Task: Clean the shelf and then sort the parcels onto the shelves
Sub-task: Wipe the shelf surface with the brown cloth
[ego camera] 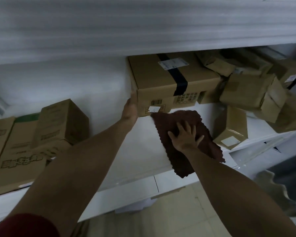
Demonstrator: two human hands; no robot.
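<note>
A white shelf (137, 151) runs across the view at chest height. My right hand (184, 135) lies flat with fingers spread on a dark red-brown cloth (178, 120) that rests on the shelf board and hangs a little over its front edge. My left hand (131, 108) grips the lower left corner of a large cardboard box with a black strap (161, 79), which looks tipped up at its front, the cloth's far end at its base. Several smaller brown parcels (249, 89) are heaped to the right of that box.
A small parcel with a white label (231, 129) stands just right of the cloth. Printed cartons (24, 147) fill the shelf's left end. Another white shelf (143, 28) hangs close overhead. Tiled floor (178, 211) shows below.
</note>
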